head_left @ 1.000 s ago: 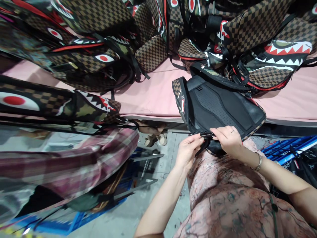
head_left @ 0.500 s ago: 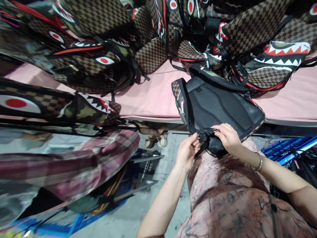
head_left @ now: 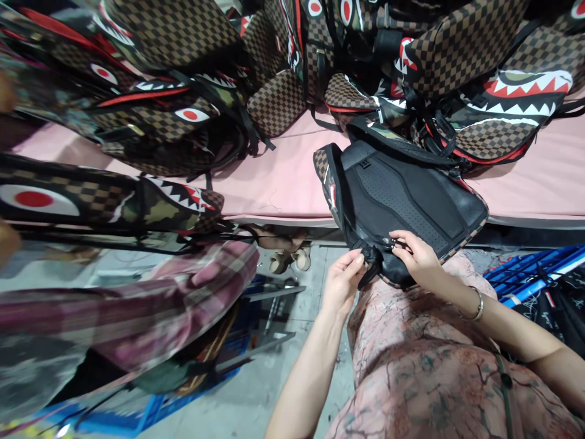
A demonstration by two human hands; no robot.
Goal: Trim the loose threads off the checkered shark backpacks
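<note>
Two hands on one strap: our left hand [head_left: 340,281] pinches the black strap [head_left: 371,266], right hand [head_left: 417,256] clamps the buckle end on the backpack [head_left: 402,195], hanging off the bench's [head_left: 274,177] near edge. It looks soft and floppy, so better gripped by webbing. Piled backpacks [head_left: 183,91] crowd the back edge.

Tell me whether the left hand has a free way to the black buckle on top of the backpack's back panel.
Probably yes. The left hand pinches the strap at the backpack's near edge; the buckle lies farther up the bare back panel with nothing across it. The right hand sits off to the side.
</note>
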